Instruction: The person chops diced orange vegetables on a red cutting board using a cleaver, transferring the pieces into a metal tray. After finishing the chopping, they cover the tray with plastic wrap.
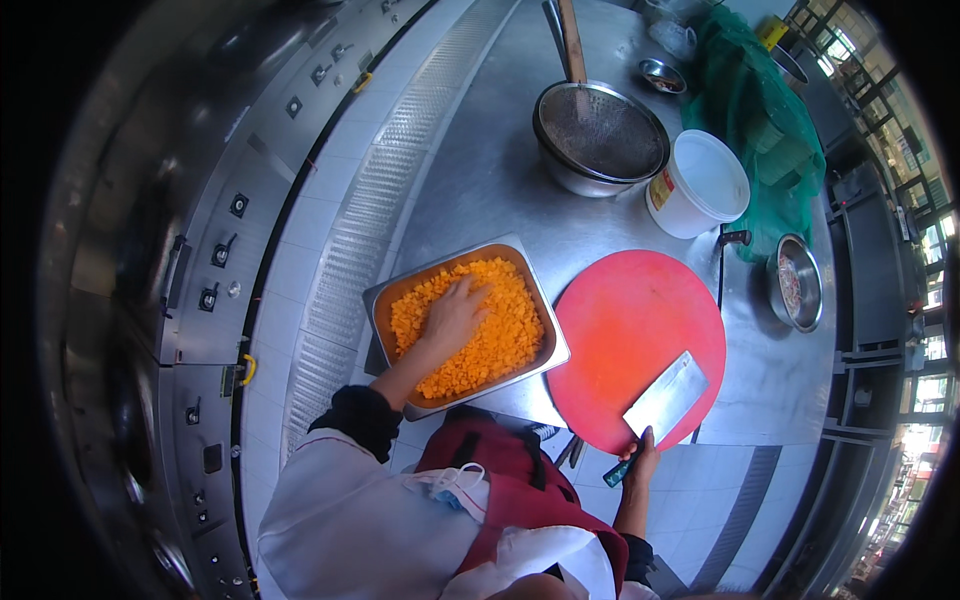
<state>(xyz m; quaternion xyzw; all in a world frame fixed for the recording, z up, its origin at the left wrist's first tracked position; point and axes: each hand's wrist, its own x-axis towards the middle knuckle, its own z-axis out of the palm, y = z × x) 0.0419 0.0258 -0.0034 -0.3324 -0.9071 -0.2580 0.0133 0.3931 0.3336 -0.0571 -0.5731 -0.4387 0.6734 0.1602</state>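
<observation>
My left hand (453, 319) rests with fingers spread on diced orange vegetable pieces (499, 330), which fill a rectangular steel pan (556, 351). Whether its fingers hold any pieces cannot be told. My right hand (640, 456) grips the dark green handle of a Chinese cleaver (669, 396). The cleaver's broad blade lies flat over the lower right of a round red cutting board (622, 322). One corner of the pan meets the board's left edge.
Beyond the board stand a white plastic bucket (709, 180) and a mesh strainer (600, 131) over a steel bowl. Right are a knife handle (735, 238), a steel bowl with shredded food (796, 283) and green netting (772, 135). A stove (217, 247) lines the left side.
</observation>
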